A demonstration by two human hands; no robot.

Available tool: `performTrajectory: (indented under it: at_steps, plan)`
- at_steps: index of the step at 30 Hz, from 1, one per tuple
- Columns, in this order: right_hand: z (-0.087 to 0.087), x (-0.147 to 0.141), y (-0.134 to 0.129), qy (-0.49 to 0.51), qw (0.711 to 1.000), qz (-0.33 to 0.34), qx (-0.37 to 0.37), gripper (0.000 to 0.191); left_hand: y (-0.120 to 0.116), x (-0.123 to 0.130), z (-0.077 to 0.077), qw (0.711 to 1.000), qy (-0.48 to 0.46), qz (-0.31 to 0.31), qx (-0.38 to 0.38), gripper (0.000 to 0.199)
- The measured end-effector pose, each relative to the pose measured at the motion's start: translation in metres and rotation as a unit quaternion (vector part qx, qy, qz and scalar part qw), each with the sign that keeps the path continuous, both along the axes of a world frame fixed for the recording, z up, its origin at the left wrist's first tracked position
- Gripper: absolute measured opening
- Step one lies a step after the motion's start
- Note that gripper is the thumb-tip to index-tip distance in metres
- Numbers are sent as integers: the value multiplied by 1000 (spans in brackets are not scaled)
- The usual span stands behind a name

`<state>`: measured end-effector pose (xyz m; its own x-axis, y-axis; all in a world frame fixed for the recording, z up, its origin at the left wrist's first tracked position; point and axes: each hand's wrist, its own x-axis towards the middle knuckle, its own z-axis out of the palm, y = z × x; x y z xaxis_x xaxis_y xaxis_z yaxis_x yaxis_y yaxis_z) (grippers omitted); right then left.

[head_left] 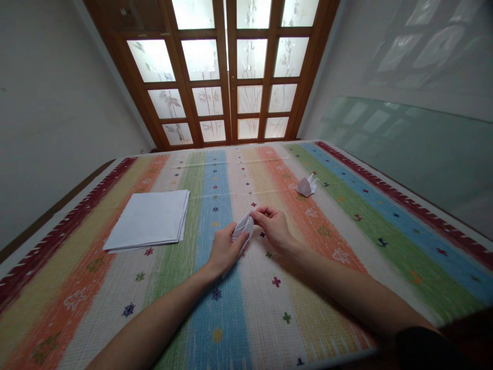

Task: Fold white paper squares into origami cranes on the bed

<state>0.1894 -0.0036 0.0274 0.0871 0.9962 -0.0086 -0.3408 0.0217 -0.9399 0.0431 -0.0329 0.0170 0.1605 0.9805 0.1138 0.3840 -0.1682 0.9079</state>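
A small piece of folded white paper [243, 226] is held above the middle of the table, slanting up to the right. My left hand [226, 248] is closed around its lower left side, the thumb lying across it. At its upper tip, my right hand [271, 224] pinches the paper between thumb and fingers. Parts of the folds are hidden behind my fingers. Farther off to the right stands a folded paper crane [307, 185], apart from both hands. To the left lies a stack of white paper sheets [148, 220].
A striped, multicoloured tablecloth [215, 318] covers the table. Beyond the far edge are wooden doors [227, 77] with frosted glass panes. A sheet of glass [408, 154] leans against the right wall, and a plain wall [50, 92] rises on the left.
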Motion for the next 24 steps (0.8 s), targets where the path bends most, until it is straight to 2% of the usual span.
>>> performTrajectory:
  at_steps: [11,17,24]
  plan:
    - [1,0,0,29,999,-11,-5,31,0,-1,-3,1000,14,5,8,25]
    - [0,1,0,37,999,-1,19,41,0,1,-1,999,-26,-2,-31,24]
    - [0,2,2,36,999,-5,26,33,0,2,-4,996,-54,-15,-75,21]
